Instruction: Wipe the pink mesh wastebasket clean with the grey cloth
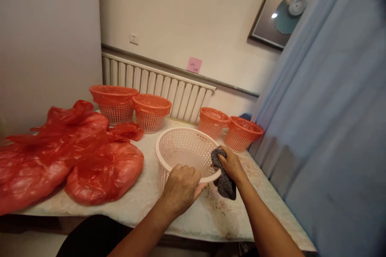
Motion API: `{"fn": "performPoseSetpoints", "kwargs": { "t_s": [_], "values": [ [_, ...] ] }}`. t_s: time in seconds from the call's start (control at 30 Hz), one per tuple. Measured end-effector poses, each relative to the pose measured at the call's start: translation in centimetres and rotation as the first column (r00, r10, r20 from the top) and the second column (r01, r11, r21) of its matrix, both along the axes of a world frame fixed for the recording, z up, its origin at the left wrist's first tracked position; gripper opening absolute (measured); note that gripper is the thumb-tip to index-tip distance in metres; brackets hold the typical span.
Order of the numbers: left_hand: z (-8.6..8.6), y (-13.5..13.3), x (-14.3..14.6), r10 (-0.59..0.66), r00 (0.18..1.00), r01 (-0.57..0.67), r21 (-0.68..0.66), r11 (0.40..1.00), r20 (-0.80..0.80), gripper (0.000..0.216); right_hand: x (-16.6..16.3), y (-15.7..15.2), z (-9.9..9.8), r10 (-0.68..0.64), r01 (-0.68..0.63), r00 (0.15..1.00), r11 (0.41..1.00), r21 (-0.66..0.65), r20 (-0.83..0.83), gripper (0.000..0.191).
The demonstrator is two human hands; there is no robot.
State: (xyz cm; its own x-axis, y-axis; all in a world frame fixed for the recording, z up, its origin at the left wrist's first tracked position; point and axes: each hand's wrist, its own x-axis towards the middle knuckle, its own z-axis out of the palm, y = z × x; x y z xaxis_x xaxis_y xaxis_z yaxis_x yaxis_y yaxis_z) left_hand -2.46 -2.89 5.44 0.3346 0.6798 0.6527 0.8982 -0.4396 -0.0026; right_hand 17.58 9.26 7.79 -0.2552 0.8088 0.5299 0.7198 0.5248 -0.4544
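Observation:
A pale pink plastic basket (181, 148) lies tilted on the table, its mouth turned toward me. My left hand (181, 186) is closed on its near rim. My right hand (230, 164) grips a dark grey cloth (224, 182) and presses it against the basket's right rim. Part of the cloth hangs down outside the basket onto the table.
Several baskets lined with red bags stand at the back: two at the left (114, 102), two at the right (243, 132). Red plastic bags (75, 156) are heaped on the left of the table (211, 217). A radiator (169, 88) runs behind; a blue curtain (325, 128) hangs at right.

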Motion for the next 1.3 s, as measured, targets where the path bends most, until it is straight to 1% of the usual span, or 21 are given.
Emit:
{"fn": "performPoseSetpoints", "kwargs": {
  "t_s": [0.13, 0.3, 0.47, 0.63, 0.77, 0.87, 0.97, 1.1, 1.17, 1.2, 1.3],
  "values": [
    [-0.1, 0.1, 0.0, -0.009, 1.0, 0.01, -0.007, 1.0, 0.013, 0.021, 0.2, 2.1, 0.7, 0.0, 0.003, 0.994, 1.0, -0.029, 0.105, 0.023],
    [-0.2, 0.3, -0.1, -0.025, 1.0, 0.025, -0.006, 1.0, 0.018, 0.021, 0.2, 5.3, 1.1, 0.041, -0.037, 0.987, 0.999, -0.031, 0.156, 0.02],
    [-0.5, 0.3, -0.1, -0.042, 0.998, 0.042, -0.004, 0.999, 0.046, 0.021, -1.3, 8.8, 2.1, 0.041, -0.037, 0.977, 0.999, -0.023, 0.21, 0.016],
    [-1.0, 0.3, -0.1, -0.054, 0.996, 0.054, 0.003, 0.999, 0.074, 0.025, -5.3, 11.7, 3.0, 0.099, -0.093, 0.964, 0.995, -0.037, 0.245, 0.013],
    [-1.5, 0.5, 0.0, -0.068, 0.994, 0.067, 0.016, 0.998, 0.086, 0.028, -10.1, 13.0, 3.7, 0.212, -0.207, 0.943, 0.977, -0.046, 0.256, 0.014],
    [-1.8, 0.8, 0.1, -0.079, 0.992, 0.076, 0.03, 0.997, 0.096, 0.03, -14.2, 13.2, 4.0, 0.312, -0.308, 0.912, 0.95, -0.058, 0.265, 0.016],
    [-2.0, 0.9, 0.0, -0.088, 0.992, 0.084, 0.042, 0.996, 0.095, 0.032, -18.2, 12.4, 4.1, 0.429, -0.423, 0.858, 0.902, -0.086, 0.282, 0.017],
    [-1.9, 0.7, -0.1, -0.095, 0.988, 0.091, 0.036, 0.995, 0.118, 0.031, -22.2, 9.0, 3.7, 0.597, -0.588, 0.742, 0.798, -0.134, 0.305, 0.015],
    [-1.7, 0.5, -0.2, -0.091, 0.988, 0.088, 0.028, 0.996, 0.121, 0.03, -23.1, 6.6, 3.4, 0.681, -0.673, 0.663, 0.724, -0.15, 0.311, 0.015],
    [-1.6, 0.5, -0.2, -0.086, 0.989, 0.083, 0.029, 0.996, 0.118, 0.03, -23.3, 5.3, 3.4, 0.723, -0.72, 0.614, 0.677, -0.15, 0.316, 0.015],
    [-1.5, 0.3, -0.3, -0.071, 0.991, 0.067, 0.037, 0.997, 0.11, 0.03, -22.7, 1.6, 3.6, 0.835, -0.851, 0.437, 0.505, -0.146, 0.335, 0.016]
  ]
}}
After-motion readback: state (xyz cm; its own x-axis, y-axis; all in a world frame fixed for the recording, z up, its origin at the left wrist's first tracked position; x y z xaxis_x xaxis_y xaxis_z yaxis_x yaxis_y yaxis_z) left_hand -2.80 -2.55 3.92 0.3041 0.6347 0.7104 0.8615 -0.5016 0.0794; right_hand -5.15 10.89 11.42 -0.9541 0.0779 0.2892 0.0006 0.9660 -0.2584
